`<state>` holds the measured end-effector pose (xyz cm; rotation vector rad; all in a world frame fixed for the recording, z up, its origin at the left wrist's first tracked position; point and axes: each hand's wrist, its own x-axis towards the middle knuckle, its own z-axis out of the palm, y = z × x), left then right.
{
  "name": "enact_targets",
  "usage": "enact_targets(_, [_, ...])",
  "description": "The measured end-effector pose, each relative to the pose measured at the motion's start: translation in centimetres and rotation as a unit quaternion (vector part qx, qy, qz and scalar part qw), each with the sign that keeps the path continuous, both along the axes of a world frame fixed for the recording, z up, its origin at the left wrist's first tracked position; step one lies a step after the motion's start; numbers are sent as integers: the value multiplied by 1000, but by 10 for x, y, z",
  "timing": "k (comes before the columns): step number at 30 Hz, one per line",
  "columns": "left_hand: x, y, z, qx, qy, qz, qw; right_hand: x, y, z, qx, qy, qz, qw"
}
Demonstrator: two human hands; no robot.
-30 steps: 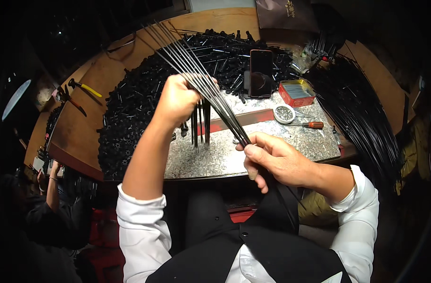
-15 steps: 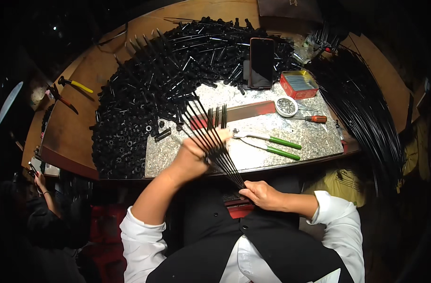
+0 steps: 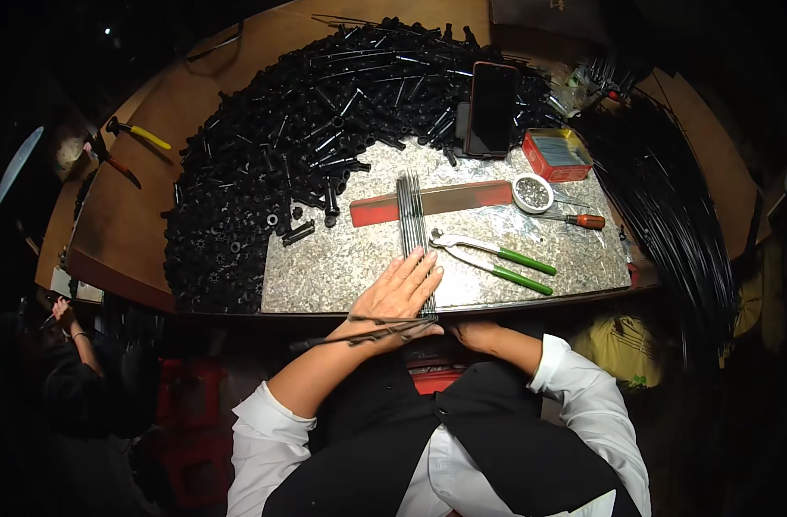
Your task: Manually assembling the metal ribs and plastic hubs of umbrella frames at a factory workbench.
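My left hand (image 3: pixel 397 297) lies flat, fingers outstretched, on a bundle of thin dark metal rods (image 3: pixel 412 207) at the table's front edge. The far ends of the rods rest over a red-and-brown bar (image 3: pixel 471 197). Several black rods (image 3: pixel 324 339) cross over my left wrist and stick out to the left. My right hand (image 3: pixel 474 335) is just below the table edge, near the bundle's lower end. Its fingers are hidden, so what it holds does not show. Pincers with green handles (image 3: pixel 497 260) lie right of the bundle.
Black tubular parts (image 3: pixel 324 112) heap across the back and left. At right are a phone (image 3: pixel 492 108), a red tin (image 3: pixel 557 155), a white bowl of small metal pieces (image 3: pixel 532 194), a screwdriver (image 3: pixel 587 221) and long black rods (image 3: pixel 669 207). Another person's hand (image 3: pixel 62 312) shows far left.
The fanned rods were lifted between both hands; now a bundle lies under my flattened left hand, with some rods across my wrist. My right hand has moved in under the table edge.
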<state>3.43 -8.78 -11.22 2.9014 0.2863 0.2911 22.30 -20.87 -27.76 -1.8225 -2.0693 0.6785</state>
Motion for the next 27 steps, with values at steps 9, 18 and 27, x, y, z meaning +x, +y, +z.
enact_targets(9, [0,6,-4,44,-42,-9,998,13,-26,160,-146,120,136,972])
enact_targets(18, [4,3,0,29,-13,35,999,136,33,261,260,-32,-105,959])
enact_targets(27, [5,3,-8,60,-54,35,996,259,106,216,103,-310,-268,906])
